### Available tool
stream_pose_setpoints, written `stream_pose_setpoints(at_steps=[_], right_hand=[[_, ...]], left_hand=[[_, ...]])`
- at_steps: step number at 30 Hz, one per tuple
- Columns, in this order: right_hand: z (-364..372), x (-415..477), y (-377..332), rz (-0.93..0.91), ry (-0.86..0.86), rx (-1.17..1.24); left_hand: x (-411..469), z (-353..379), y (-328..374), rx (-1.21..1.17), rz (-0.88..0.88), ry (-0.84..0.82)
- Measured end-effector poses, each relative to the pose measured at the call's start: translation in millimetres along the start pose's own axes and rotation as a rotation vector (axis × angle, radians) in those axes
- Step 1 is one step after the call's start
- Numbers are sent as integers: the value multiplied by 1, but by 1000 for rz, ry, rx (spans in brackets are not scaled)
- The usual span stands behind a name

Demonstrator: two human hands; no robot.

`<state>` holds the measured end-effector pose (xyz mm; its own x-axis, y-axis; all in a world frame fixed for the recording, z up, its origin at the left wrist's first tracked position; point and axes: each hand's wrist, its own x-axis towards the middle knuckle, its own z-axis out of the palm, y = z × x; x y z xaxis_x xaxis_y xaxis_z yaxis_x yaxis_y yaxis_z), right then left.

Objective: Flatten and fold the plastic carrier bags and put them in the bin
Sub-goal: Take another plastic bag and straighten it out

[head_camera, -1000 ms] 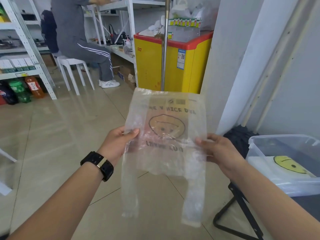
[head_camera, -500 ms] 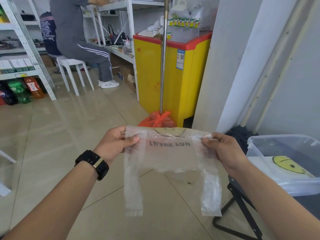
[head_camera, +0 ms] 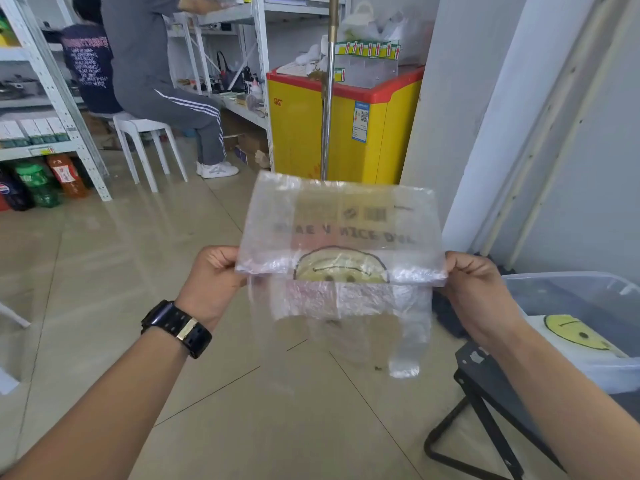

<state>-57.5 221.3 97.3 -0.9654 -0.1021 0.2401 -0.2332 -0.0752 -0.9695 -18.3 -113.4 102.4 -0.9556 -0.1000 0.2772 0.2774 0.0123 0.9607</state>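
Here is the clear carrier bag (head_camera: 343,233), up in the air in front of the person with nothing under it but floor, and held only at its two side edges. The left hand (head_camera: 211,282) has its fingers curled in, pinching the left end of a crease that runs straight across the bag. The right hand (head_camera: 478,296) pinches the right end the same way, and the plastic between them is pulled fairly taut. Above the crease one half of the bag stands up like a flap, with half a smiley face showing right at the fold line (the lettering reads upside down from here). Below it the handles (head_camera: 408,341) dangle loose. By the look of it this is the folding step, a first fold across the middle that is not yet closed. The next move calls for tipping that flap over so the two halves lie flat on each other, and for gathering the trailing handles in rather than leaving them hanging. Thin film like this will likely trap air and spring back, so a firm press along the crease seems wise. The bin (head_camera: 588,292) waits at the right on a black stand (head_camera: 485,382), well apart from the hands. One folded bag (head_camera: 575,332) already lies flat on its bottom.
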Motion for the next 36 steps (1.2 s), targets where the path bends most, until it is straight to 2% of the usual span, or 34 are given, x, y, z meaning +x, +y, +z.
stream_pose_setpoints(at_steps=[4, 10, 15, 19, 22, 24, 28, 31, 36], right_hand=[[-11, 3, 0, -50, 50, -55], [-3, 0, 0, 126, -62, 16], [0, 0, -2, 192, 22, 262], [1, 2, 1, 275, -90, 353], [1, 3, -1, 261, -122, 582], [0, 4, -4, 226, -134, 526], [-2, -3, -4, 219, -285, 125], [0, -4, -3, 204, -164, -125], [-6, 2, -1, 189, -67, -74]], left_hand=[[2, -8, 3, 154, 66, 39], [-2, -4, 2, 218, 143, 10], [-2, -1, 4, 251, 218, 28], [-6, 4, 13, 336, 360, 12], [-10, 9, 19, 330, 462, 18], [-11, 12, 21, 310, 497, 30], [-3, 4, 10, 326, 448, 73], [0, -4, 5, 267, 367, 9], [-3, -7, 9, 309, 145, -119]])
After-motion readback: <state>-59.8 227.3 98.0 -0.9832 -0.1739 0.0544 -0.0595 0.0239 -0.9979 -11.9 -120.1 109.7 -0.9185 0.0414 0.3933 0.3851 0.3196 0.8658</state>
